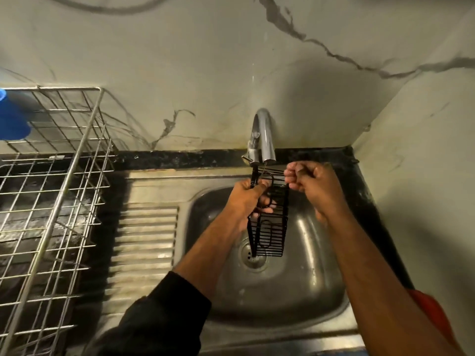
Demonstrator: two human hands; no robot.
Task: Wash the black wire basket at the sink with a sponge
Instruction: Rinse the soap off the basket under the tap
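Note:
The black wire basket (pixel 272 232) hangs upright over the steel sink bowl (pixel 295 286), its lower end just above the drain (pixel 253 256). My left hand (pixel 248 199) grips its left rim near the top, fingers curled through the wires. My right hand (pixel 307 182) is curled into a fist at the basket's upper right corner, right under the chrome tap (pixel 263 136). Whether that fist pinches the wire or holds something is hidden. No sponge shows.
A large steel wire dish rack (pixel 51 201) fills the counter on the left, with a blue object (pixel 11 116) behind it. The ribbed drainboard (pixel 146 240) lies between rack and bowl. Marble walls close in behind and on the right; something red (pixel 431 312) sits by my right forearm.

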